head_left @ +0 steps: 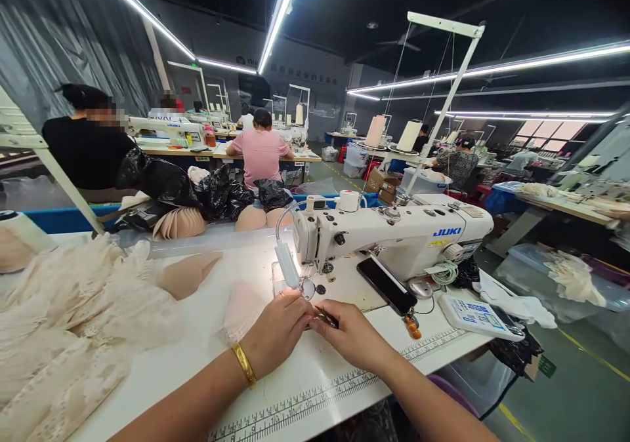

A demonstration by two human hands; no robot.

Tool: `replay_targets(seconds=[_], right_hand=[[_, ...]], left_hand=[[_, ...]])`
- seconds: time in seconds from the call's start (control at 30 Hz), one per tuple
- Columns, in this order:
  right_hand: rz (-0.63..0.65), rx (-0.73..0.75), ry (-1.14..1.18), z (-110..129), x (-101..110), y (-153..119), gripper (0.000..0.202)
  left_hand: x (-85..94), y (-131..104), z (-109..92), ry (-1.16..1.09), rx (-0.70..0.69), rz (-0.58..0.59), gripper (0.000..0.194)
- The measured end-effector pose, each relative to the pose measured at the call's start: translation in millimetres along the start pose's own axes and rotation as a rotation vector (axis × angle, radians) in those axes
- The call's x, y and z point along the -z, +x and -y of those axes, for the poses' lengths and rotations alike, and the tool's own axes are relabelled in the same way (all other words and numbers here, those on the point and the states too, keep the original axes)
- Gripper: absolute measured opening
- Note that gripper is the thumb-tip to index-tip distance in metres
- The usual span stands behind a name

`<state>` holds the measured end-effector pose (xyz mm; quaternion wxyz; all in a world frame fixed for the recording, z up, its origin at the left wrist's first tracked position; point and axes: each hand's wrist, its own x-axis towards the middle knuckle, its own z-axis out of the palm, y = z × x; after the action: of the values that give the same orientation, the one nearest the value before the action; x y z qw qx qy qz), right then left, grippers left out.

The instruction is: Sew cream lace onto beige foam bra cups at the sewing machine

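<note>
My left hand (283, 330), with a gold bangle at the wrist, is closed in a pinch in front of the sewing machine's needle area. A pale pink lace fabric piece (241, 307) runs under this hand; its part at the fingertips is hidden. My right hand (352, 334) meets the left fingertips and is closed on small dark thread snips (327, 317), mostly covered by the fingers. Just beyond both hands stands the white sewing machine (378, 229), its small lamp (286, 265) lighting the spot.
Cream lace fabric (73, 324) is heaped at left beside a beige cup piece (189, 275). A phone (387, 286) and a white box-like device (480, 316) lie at right. A printed ruler (315, 399) follows the table's front edge. Other people sit at machines beyond.
</note>
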<state>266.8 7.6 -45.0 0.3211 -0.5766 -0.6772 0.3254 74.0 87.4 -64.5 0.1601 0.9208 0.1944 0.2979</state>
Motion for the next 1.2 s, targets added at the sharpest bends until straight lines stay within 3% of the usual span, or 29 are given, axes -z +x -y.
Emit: replay_targets(seconds=[0.13, 0.3, 0.37, 0.47, 0.57, 0.73, 0.83, 0.97, 1.07, 1.2], right_hand=[[-0.016, -0.018, -0.082, -10.5, 3.4, 6.6, 0.034], [-0.025, -0.102, -0.283, -30.4, 49.0, -5.1, 0.016], [-0.048, -0.137, -0.419, -26.4, 58.0, -9.7, 0.023], [-0.052, -0.094, -0.572, -11.4, 47.4, -8.6, 0.016], [-0.05, -0.052, -0.674, -0.4, 18.6, 2.7, 0.012], [-0.059, -0.05, -0.697, -7.8, -14.0, 25.1, 0.011], [-0.082, -0.062, -0.704, -21.2, -7.8, 31.0, 0.015], [-0.156, -0.075, -0.738, -37.7, 18.7, 33.3, 0.012], [-0.245, -0.053, -0.52, -44.3, 30.1, 37.8, 0.019], [-0.217, -0.145, -0.037, -50.3, 15.9, 54.9, 0.018]], left_hand=[[2.7, -0.2, 3.1, -0.004, 0.102, 0.028, 0.028], [3.7, 8.7, 5.6, 0.056, 0.263, 0.015, 0.024], [3.0, 12.4, 5.1, 0.074, 0.311, 0.009, 0.022], [2.3, 15.9, 2.8, 0.088, 0.347, 0.02, 0.02], [3.2, 16.6, -0.4, 0.093, 0.366, 0.038, 0.02], [7.4, 16.9, -2.1, 0.079, 0.389, 0.065, 0.017], [9.2, 21.0, 4.8, 0.084, 0.384, 0.05, 0.02], [6.9, 29.9, 22.4, 0.086, 0.429, -0.012, 0.033], [0.9, 34.2, 34.4, 0.075, 0.513, -0.057, 0.036], [-5.8, 33.9, 42.4, 0.041, 0.553, -0.067, 0.032]])
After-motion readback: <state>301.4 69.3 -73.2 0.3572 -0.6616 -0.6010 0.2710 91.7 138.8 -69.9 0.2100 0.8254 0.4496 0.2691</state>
